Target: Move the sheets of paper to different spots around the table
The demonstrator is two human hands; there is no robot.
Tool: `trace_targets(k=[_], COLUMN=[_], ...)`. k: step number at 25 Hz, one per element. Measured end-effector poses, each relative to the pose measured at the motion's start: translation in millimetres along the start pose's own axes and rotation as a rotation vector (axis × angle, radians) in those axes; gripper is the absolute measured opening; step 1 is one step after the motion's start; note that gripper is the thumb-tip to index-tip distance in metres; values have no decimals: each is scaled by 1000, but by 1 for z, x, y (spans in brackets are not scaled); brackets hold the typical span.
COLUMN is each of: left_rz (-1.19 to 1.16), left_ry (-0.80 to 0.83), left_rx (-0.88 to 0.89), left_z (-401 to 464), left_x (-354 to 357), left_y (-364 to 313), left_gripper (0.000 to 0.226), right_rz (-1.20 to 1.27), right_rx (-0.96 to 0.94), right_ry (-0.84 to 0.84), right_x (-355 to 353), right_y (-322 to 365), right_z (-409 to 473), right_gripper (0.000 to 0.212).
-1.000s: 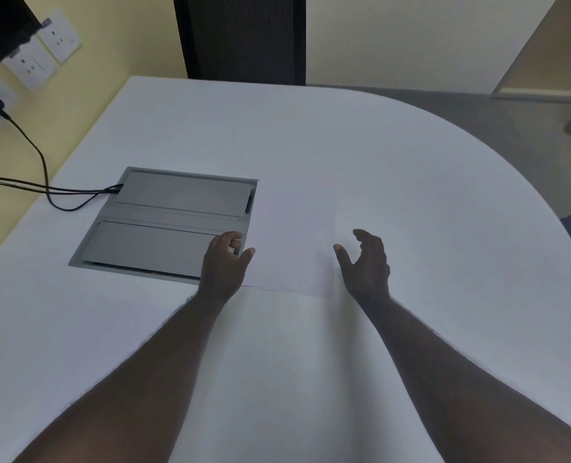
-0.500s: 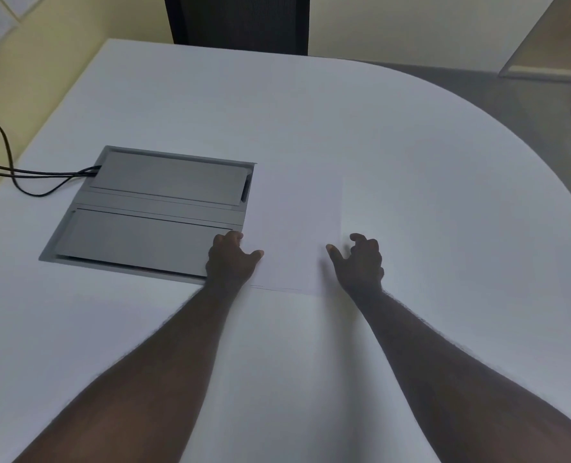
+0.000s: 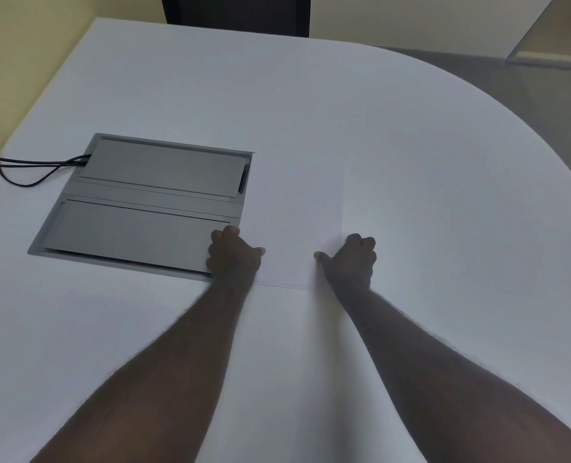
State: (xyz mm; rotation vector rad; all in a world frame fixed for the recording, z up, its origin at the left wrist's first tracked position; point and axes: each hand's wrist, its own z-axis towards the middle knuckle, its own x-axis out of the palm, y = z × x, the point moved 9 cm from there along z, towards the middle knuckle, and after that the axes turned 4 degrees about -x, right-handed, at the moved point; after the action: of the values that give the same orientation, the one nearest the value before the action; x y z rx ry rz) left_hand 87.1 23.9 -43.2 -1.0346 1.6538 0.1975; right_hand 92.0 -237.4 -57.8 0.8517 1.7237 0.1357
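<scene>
A white sheet of paper [image 3: 297, 222] lies flat on the white table [image 3: 427, 155], and its left edge overlaps the grey cable box. My left hand [image 3: 234, 257] is at the sheet's near left edge, fingers curled under and thumb on top of the paper. My right hand [image 3: 352, 262] is at the near right edge, thumb pressed on the sheet and fingers curled at its border. A brighter white patch between my forearms [image 3: 287, 362] could be a second sheet; I cannot tell.
A grey metal cable box [image 3: 143, 202] is set into the table on the left, with black cables [image 3: 16, 163] running off its far left corner. A dark chair back [image 3: 237, 11] stands at the far edge. The table's right side curves round.
Both hands have closed in on the sheet's near side edges and their fingers have curled. The right hand moved left onto the paper's edge. The view has tilted down a little.
</scene>
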Motion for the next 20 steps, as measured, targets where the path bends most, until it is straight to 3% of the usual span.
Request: trace_targets(k=[7,13,20], left_rz=[-51,-7,-46], left_ry=[41,7,8], left_rx=[-48,-9,5], left_z=[1,-3,-4], left_x=[4,4,7], left_y=[1,-4,-6], left_gripper=[54,62,56], right_rz=[110,-23,-28], right_rx=[50,27,39], right_ry=[3,-69,-64], right_x=[3,3,6], right_y=[4,16,18], right_z=[0,-6,-9], right_gripper=[50,31,50])
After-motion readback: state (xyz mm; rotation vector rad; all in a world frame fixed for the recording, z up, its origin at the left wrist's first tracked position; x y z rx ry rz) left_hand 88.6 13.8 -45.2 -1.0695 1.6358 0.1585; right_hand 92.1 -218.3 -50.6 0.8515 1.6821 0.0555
